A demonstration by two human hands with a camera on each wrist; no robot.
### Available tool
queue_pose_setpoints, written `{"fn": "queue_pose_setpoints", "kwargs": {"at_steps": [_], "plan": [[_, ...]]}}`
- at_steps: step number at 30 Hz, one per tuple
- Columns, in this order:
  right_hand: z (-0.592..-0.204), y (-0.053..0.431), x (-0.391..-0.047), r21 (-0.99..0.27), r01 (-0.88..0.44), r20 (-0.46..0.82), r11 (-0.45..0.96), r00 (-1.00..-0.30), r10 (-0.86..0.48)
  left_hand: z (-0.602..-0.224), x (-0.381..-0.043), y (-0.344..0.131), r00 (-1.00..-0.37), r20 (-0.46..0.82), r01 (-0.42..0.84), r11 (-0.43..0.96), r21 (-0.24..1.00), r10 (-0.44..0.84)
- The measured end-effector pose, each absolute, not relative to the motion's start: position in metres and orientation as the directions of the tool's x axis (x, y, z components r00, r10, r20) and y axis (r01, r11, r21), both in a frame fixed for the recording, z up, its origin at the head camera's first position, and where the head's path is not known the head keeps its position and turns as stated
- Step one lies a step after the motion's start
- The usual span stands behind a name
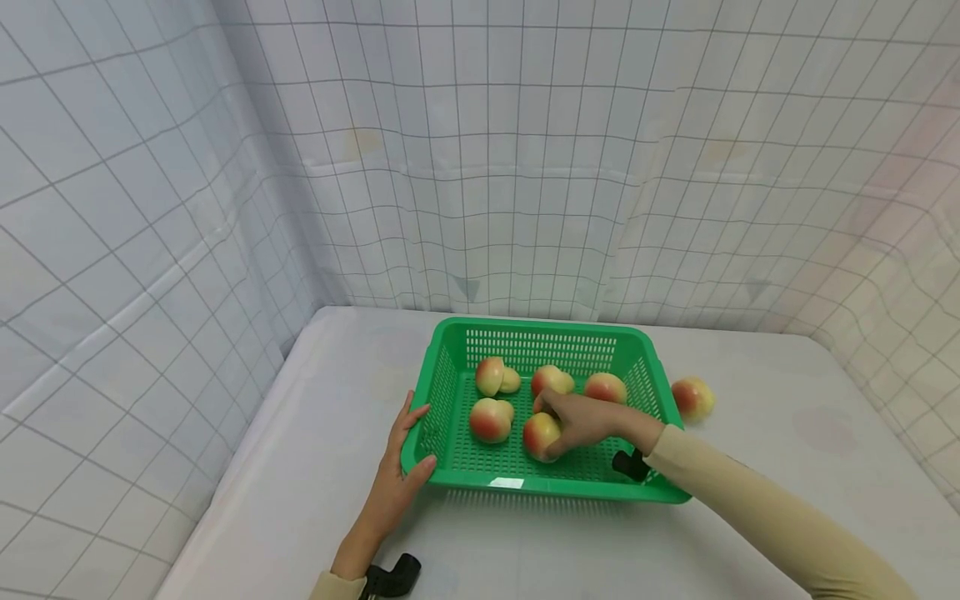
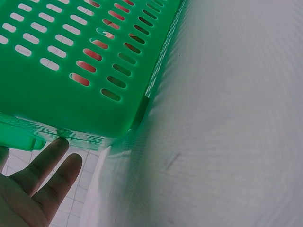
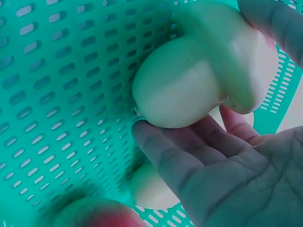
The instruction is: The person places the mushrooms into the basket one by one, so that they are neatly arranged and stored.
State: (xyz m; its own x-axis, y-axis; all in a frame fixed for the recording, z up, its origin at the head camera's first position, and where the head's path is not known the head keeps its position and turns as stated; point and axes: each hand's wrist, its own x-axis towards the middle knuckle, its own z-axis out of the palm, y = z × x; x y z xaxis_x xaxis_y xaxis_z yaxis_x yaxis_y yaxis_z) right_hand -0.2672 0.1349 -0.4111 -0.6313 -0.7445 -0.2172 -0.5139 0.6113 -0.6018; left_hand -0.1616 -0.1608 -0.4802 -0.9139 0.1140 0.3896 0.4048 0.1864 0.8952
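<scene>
A green plastic basket [image 1: 480, 477] with slotted walls stands on the white table, holding several mushroom-shaped pieces with red-and-yellow caps and fat pale stems. At its front left corner is my left hand [image 1: 395, 479], fingers straight and spread, fingertips at the rim; the left wrist view shows fingers [image 2: 49, 182] beside the basket's wall. My right hand [image 1: 588, 419] reaches inside and grips one mushroom [image 1: 540, 435], thumb on its cap. Up close, this mushroom's pale stem [image 3: 173, 87] lies over my fingers. Other mushrooms lie around it, such as one [image 1: 490, 421] to the left.
One more mushroom [image 1: 692, 399] lies on the table [image 1: 780, 433], just outside the basket's right wall. Gridded white curtains [image 1: 525, 167] hang behind the table and on both sides. My right forearm sleeve [image 1: 757, 508] crosses over the basket's front right corner.
</scene>
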Motion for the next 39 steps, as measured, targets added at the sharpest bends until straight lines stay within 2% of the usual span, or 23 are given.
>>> {"fn": "queue_pose_setpoints", "kwargs": {"at_steps": [10, 20, 24, 27, 31, 39], "plan": [[-0.404, 0.140, -0.266, -0.598, -0.501, -0.247, 0.626, -0.627, -0.739, -0.481, -0.161, -0.161, -0.917, 0.382, 0.398, 0.203, 0.895, 0.114], [-0.363, 0.169, -0.258, -0.587, -0.448, -0.293, 0.674, -0.659, -0.693, -0.483, -0.163, -0.161, -0.918, 0.378, 0.395, 0.216, 0.893, 0.117], [-0.349, 0.184, -0.256, -0.606, -0.468, -0.201, 0.643, -0.692, -0.693, -0.481, -0.163, -0.161, -0.916, 0.382, 0.401, 0.226, 0.888, 0.126], [-0.338, 0.198, -0.253, -0.599, -0.487, -0.096, 0.636, -0.744, -0.661, -0.481, -0.164, -0.161, -0.917, 0.379, 0.398, 0.218, 0.891, 0.125], [-0.330, 0.218, -0.251, -0.593, -0.495, 0.047, 0.635, -0.808, -0.587, -0.481, -0.164, -0.161, -0.918, 0.379, 0.395, 0.205, 0.895, 0.114], [-0.336, 0.256, -0.250, -0.564, -0.478, 0.242, 0.673, -0.875, -0.419, -0.481, -0.163, -0.162, -0.916, 0.379, 0.399, 0.219, 0.890, 0.128]]}}
